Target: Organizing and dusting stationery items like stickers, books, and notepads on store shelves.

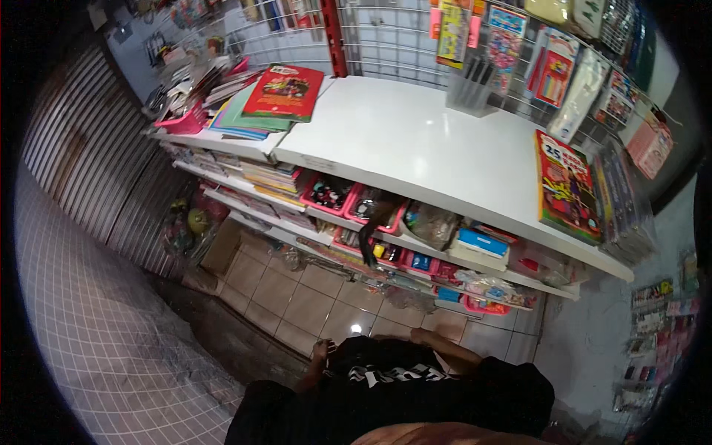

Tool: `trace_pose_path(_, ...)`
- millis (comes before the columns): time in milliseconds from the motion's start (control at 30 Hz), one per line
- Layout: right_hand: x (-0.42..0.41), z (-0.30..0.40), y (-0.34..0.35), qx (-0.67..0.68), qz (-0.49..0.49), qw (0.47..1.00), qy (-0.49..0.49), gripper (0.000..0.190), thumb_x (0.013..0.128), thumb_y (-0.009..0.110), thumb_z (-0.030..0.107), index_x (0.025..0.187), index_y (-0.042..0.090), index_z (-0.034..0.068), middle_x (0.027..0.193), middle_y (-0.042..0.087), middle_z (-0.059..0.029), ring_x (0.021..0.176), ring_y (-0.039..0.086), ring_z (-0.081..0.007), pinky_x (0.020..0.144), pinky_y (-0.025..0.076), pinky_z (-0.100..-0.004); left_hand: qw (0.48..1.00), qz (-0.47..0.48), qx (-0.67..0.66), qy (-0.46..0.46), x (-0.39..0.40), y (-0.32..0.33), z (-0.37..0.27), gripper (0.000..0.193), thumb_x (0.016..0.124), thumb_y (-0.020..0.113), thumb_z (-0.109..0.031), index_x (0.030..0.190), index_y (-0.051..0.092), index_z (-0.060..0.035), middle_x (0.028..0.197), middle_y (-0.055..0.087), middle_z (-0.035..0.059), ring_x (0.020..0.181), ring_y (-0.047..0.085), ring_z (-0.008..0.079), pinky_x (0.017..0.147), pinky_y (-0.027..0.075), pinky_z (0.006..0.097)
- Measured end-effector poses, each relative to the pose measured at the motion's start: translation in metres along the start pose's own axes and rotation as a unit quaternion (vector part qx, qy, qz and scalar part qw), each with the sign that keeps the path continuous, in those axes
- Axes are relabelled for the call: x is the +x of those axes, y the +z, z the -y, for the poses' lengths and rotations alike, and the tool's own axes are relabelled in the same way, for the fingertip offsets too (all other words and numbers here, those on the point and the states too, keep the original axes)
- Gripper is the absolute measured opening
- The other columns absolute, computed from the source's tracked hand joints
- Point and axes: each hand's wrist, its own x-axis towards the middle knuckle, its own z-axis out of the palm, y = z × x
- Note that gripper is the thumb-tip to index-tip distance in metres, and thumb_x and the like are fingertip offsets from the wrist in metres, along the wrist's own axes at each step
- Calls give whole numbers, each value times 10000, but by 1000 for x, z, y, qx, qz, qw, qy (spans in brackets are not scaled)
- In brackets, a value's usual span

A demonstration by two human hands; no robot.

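Observation:
My left hand [321,350] hangs low by the left side of my black shirt [389,400], over the tiled floor. Its fingers look curled, and whether they hold anything is too small to tell. At the shirt's other side is my right hand [421,336], mostly turned away, with its fingers hidden. Both hands are apart from the white shelf unit [378,128] in front of me. On its top, a red-covered book [285,92] rests over coloured paper sheets [233,114] at the left. Another red book [567,186] lies at the right end.
Pink baskets [328,194] of small goods fill the lower shelves, and a dark strap [367,242] hangs from one. Packaged items hang on a wire grid [389,44] behind. A clear holder [470,92] stands at the back. A corrugated metal shutter [83,139] and cardboard box [221,247] are left.

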Motion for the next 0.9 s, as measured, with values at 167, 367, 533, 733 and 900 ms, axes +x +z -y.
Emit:
trace_pose_path(167,43,34,18,-160,89,966,180,508,771,692,348,1033,650,-85,937,677,-275,819,676,-362,727,535,-421,981,-51,165,-85,-16,-84,-37,340,952,557,-248,1187,607,-7,1077,674,120,847,673,268,713,529,423)
trace_pose_path(367,142,93,3,-98,34,943,317,388,869,676,393,744,623,29,729,583,-110,645,575,-242,567,466,-417,994,23,108,-19,-14,-132,-21,341,920,575,-206,1196,600,-7,1082,670,125,859,675,277,674,532,398)
trace_pose_path(533,217,203,15,-62,84,953,284,419,830,667,320,966,675,-76,871,676,-223,705,651,-315,663,520,-440,985,77,87,-127,1,-151,63,380,886,621,-229,1191,606,-1,1045,673,137,813,656,234,685,542,404)
trace_pose_path(733,286,186,69,-264,165,937,157,545,849,654,374,1178,601,-57,1061,637,-219,920,620,-331,801,494,-440,984,9,162,-80,62,-105,56,388,887,636,-250,1182,607,0,1010,677,135,786,645,216,679,541,403)
trace_pose_path(900,332,138,69,4,140,977,164,606,868,648,408,1297,539,-5,1207,601,-222,990,612,-367,849,493,-444,996,12,49,-71,21,-207,1,385,887,642,-251,1177,607,1,989,678,133,777,643,211,672,540,394)
